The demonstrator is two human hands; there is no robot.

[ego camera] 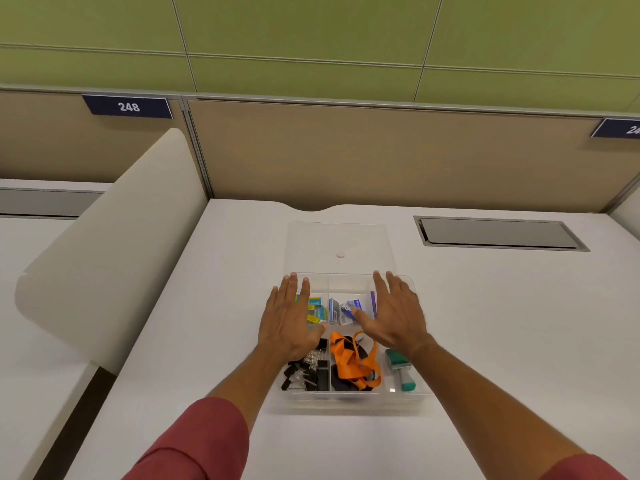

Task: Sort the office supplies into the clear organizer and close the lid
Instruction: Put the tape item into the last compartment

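Note:
The clear organizer [349, 398] sits on the white desk in front of me, its compartments filled. Black binder clips [306, 372] lie front left, an orange lanyard [353, 362] front middle, a green stamp [401, 370] front right. Yellow and teal staple boxes [317, 310] and blue boxes [343, 311] fill the back compartments. The clear lid [341, 244] lies flat behind the organizer, with a small pink dot on it. My left hand [289, 317] and right hand [398, 313] hover flat over the back half of the organizer, fingers straight, holding nothing.
A grey cable hatch [498, 233] is set into the desk at the back right. A white curved divider [110, 244] stands to the left. A beige partition wall [381, 154] closes off the back of the desk.

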